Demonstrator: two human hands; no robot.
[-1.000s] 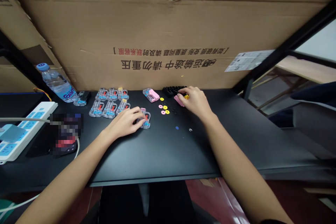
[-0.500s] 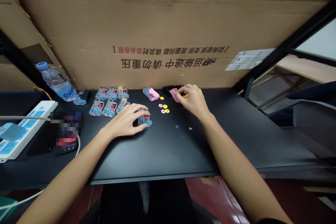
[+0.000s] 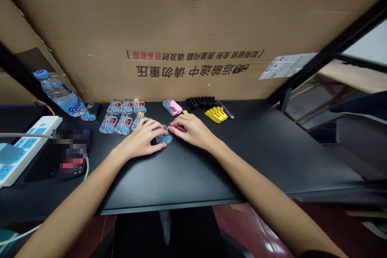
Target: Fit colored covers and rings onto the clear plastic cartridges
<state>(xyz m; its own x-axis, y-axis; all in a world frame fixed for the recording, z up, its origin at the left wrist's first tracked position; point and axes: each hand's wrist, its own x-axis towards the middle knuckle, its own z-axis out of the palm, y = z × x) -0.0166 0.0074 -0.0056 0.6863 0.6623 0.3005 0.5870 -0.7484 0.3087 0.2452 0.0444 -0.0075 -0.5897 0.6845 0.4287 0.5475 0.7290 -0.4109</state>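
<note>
My left hand [image 3: 146, 137] is closed around the side of a clear plastic case [image 3: 164, 139] with blue parts inside, which rests on the black table. My right hand [image 3: 195, 131] pinches a pink plastic piece [image 3: 175, 127] at the right edge of that case; whether the two touch I cannot tell. Behind lies another clear case with a pink piece [image 3: 176, 107] fitted on it. One yellow disc [image 3: 185, 111] shows just beyond my right hand, which hides the area beneath it. Two rows of similar clear cases [image 3: 123, 124] with red and blue parts sit left of my left hand.
Black plastic pieces [image 3: 201, 102] and yellow ones [image 3: 216, 115] lie at the back right, with a dark pen-like tool [image 3: 227, 111] alongside. On the left are a water bottle [image 3: 62, 94], a white power strip [image 3: 30, 145] and cables. A cardboard wall [image 3: 193, 28] closes off the back.
My right hand has moved left and toward me, bringing the pink piece from the black pieces to the case at my left hand. The yellow pieces are now uncovered; most loose discs are hidden.
</note>
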